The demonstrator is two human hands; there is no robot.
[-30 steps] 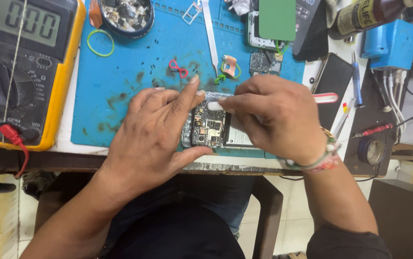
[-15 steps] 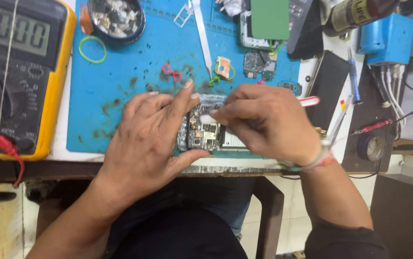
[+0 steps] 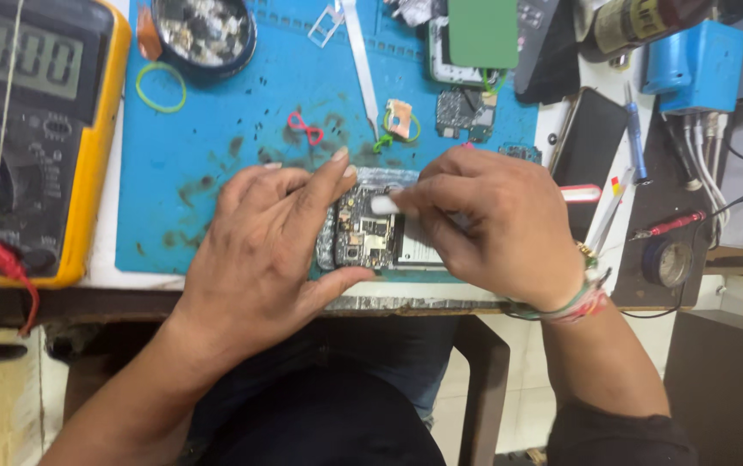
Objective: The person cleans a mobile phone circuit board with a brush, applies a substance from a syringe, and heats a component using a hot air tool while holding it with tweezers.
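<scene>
One multimeter [image 3: 31, 138], one round parts tin [image 3: 203, 34], two rubber bands (green [image 3: 161, 87], red [image 3: 305, 128]).

Bright, even light; soft shadows, slight blur.

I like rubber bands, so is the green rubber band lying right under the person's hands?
No, the green rubber band lies far up the blue mat beside the round dish, well apart from both hands working on the opened phone.

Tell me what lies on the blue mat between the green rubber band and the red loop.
In the head view, nothing lies between the green rubber band and the red loop: only bare blue mat with dark smudges.
</scene>
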